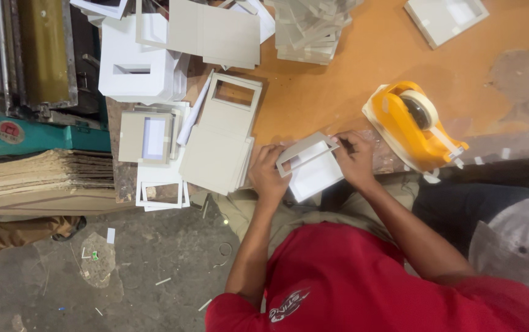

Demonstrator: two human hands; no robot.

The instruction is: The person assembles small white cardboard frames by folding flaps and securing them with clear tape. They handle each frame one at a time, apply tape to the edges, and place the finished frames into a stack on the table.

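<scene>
as seen from above, both left hand [268,174] and right hand [355,158] fingers tight around a grey cardboard frame [309,165].

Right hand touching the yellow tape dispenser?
Apart. Head view shows bare table between the right hand and the yellow tape dispenser; the hand holds the grey card frame.

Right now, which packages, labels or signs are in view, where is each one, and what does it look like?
Red round label: on the teal machine, far left; red with a pale rim.
Grey card frame: held between left hand and right hand; rectangular, with a white box piece behind it.
Flat box blanks: stacked left of the hands; grey-white, windowed.
Tape dispenser: right of the hands; yellow, pale roll.
</scene>
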